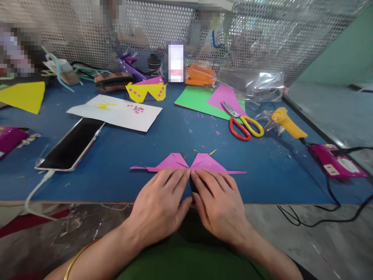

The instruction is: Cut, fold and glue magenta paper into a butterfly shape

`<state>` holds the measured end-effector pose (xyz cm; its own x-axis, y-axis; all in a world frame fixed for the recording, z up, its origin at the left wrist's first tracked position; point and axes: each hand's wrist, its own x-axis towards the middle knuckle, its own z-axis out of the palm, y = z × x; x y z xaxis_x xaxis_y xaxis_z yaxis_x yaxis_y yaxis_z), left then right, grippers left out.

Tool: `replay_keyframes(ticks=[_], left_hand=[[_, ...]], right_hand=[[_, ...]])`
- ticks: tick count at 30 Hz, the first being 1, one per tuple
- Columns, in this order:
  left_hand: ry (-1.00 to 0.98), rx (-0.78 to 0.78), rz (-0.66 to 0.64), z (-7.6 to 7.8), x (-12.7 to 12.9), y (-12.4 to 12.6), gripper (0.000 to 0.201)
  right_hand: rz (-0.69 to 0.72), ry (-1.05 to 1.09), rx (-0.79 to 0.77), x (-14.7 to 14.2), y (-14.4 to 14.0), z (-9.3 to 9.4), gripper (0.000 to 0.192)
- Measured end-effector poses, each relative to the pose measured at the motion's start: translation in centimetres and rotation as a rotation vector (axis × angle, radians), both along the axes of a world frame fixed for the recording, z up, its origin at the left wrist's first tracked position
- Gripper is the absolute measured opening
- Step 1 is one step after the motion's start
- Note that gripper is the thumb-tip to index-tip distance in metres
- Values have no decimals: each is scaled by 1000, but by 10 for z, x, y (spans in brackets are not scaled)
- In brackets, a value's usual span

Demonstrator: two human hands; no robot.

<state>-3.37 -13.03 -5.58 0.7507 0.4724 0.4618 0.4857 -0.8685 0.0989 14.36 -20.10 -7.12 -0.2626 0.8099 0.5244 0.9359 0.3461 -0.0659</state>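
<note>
Left hand (159,204) and right hand (220,206) lie flat, palms down, fingertips meeting.

The folded pink piece (186,163) near the bench edge is thin matt paper with sharp creases. The bench (145,155) top is a matt blue, slightly rough sheet flecked with paper scraps. At left, the phone (71,144) has a glossy black glass face. The scissors (241,122) at right show bright metal blades and glossy red and yellow plastic handles. The far screen (262,35) is perforated metal mesh.
</note>
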Motion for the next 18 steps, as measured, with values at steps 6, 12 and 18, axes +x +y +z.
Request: replay_keyframes(ticks=[6,12,18], left_hand=[[-123,-214,277,13,-22,26,22],[-118,-406,357,14,-22,37,13],[-122,-503,379,15,-19,43,17]], right_hand=[[-20,25,9,1,0,-4,36],[-19,24,16,1,0,-7,37],[-19,26,-3,1,1,-7,37]])
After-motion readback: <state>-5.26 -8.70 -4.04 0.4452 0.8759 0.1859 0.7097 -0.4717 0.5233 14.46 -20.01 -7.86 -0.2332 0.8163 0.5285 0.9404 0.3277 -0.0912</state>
